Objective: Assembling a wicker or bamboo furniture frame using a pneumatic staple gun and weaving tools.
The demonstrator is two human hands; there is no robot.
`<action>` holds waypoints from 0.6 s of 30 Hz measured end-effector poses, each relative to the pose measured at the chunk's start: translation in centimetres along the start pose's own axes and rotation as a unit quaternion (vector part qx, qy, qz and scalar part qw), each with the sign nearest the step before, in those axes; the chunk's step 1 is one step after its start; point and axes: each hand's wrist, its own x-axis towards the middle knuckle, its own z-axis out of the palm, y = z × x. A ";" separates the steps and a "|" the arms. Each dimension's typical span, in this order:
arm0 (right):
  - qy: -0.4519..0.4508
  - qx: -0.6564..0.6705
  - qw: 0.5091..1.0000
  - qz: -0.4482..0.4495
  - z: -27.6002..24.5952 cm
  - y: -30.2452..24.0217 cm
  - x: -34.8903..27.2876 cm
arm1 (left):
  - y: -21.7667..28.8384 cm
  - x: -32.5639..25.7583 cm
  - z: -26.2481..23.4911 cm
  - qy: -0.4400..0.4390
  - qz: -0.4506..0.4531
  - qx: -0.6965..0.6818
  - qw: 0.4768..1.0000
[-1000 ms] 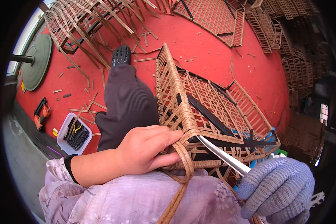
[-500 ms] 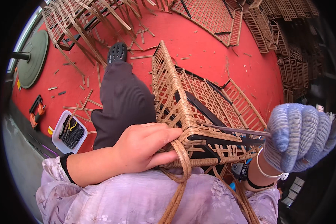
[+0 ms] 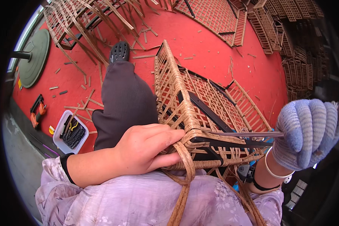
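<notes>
A woven wicker frame (image 3: 184, 107) with black metal bars rests against my lap, its wrapped corner toward me. My left hand (image 3: 148, 148), bare, is closed at that corner, with thumb and fingers on a tan wicker strand (image 3: 185, 156) that loops down over my lap. My right hand (image 3: 307, 132), in a blue-grey knitted glove, is a fist out to the right. From it a narrow grey-brown strip (image 3: 248, 133) runs taut to the corner near my left fingertips. The fist hides the strip's other end.
A white bin (image 3: 72, 132) of black pieces stands at left beside an orange-black tool (image 3: 37, 112). Beyond lie a round green base (image 3: 34, 58) and a partly woven frame (image 3: 83, 19). Cut strips litter the red floor. More woven panels (image 3: 211, 19) lie far right.
My right fist has shifted slightly right and a little up, and the strip now lies nearly level. My left hand stays at the corner.
</notes>
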 end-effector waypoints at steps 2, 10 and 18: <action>0.069 0.050 0.996 -0.019 0.2 0.6 -0.1 | 0.0 0.0 0.0 -0.001 0.001 0.002 1.000; -0.216 0.006 0.975 0.047 0.4 -0.9 0.0 | 0.0 -0.1 0.1 0.022 0.016 0.006 1.000; -0.123 0.046 0.991 0.024 0.5 0.3 1.0 | 0.2 -0.1 0.1 0.014 0.000 0.010 1.000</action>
